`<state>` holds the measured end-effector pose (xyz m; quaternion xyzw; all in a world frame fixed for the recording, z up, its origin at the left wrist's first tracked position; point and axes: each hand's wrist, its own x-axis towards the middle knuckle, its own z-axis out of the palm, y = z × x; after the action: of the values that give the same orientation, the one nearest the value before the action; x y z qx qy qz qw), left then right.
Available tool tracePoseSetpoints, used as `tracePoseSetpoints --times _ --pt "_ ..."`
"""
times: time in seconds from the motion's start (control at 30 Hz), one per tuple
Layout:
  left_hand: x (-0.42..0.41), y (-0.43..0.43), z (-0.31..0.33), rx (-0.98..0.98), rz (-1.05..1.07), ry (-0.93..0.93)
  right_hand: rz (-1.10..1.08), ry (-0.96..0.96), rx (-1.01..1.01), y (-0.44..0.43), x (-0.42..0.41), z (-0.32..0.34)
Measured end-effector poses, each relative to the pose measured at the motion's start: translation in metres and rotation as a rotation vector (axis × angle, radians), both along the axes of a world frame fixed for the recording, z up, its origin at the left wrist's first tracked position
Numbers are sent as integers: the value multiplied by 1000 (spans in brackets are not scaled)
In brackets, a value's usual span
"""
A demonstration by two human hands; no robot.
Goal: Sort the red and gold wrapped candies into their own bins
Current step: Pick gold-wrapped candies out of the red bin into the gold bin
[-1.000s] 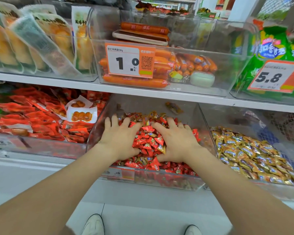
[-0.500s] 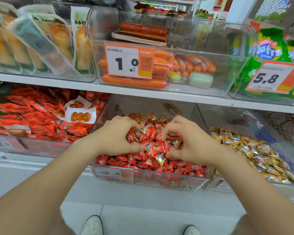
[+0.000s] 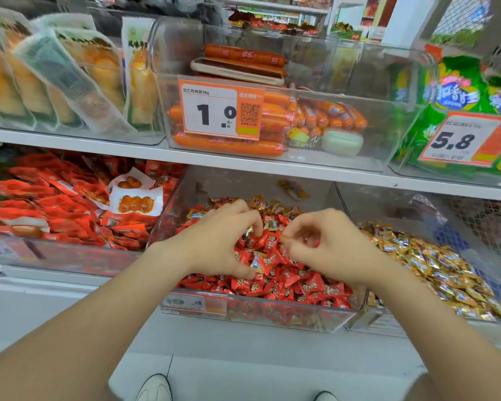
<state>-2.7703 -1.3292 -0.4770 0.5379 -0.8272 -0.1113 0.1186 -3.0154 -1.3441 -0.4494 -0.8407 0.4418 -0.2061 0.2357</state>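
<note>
A clear middle bin (image 3: 272,315) holds a heap of red wrapped candies (image 3: 289,280), with some gold wrapped ones (image 3: 272,206) mixed in at the back. The clear bin to its right holds gold wrapped candies (image 3: 434,267). Both my hands are over the red heap. My left hand (image 3: 214,241) has its fingers curled, and its fingertips pinch a gold candy (image 3: 248,230). My right hand (image 3: 330,247) pinches a small gold candy (image 3: 285,238) between thumb and forefinger. Another gold candy (image 3: 256,260) lies in the red pile between my hands.
Red snack packets (image 3: 55,206) fill the bin to the left. On the shelf above stand a sausage bin with a price tag (image 3: 220,110), bagged snacks (image 3: 55,82) and green packets (image 3: 457,94). The shelf edge (image 3: 243,162) runs just above the candy bins.
My hands lay flat on the red heap a second ago. Their fingers then curled into the candies, and the hands have since drawn slightly apart, each with a gold candy at its fingertips.
</note>
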Motion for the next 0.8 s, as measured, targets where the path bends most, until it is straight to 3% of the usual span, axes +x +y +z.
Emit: tracePoseSetpoints --times 0.13,0.27,0.47,0.6,0.7,0.8 --pt "-12 1 -2 -60 -66 -98 -161 -39 -75 -9 -21 7" --pt "-20 -1 -8 -70 -65 -234 -177 1 -113 -11 -26 6" --pt "-18 5 2 44 22 154 -17 294 -172 -15 -17 -8" --pt "-12 1 1 -45 173 140 -12 553 -199 -19 -4 -14" --pt "-9 -8 -4 -108 231 107 -16 495 -139 -18 -3 -11" --pt "-4 -21 -10 -50 205 43 -57 366 -76 -14 -7 -3"
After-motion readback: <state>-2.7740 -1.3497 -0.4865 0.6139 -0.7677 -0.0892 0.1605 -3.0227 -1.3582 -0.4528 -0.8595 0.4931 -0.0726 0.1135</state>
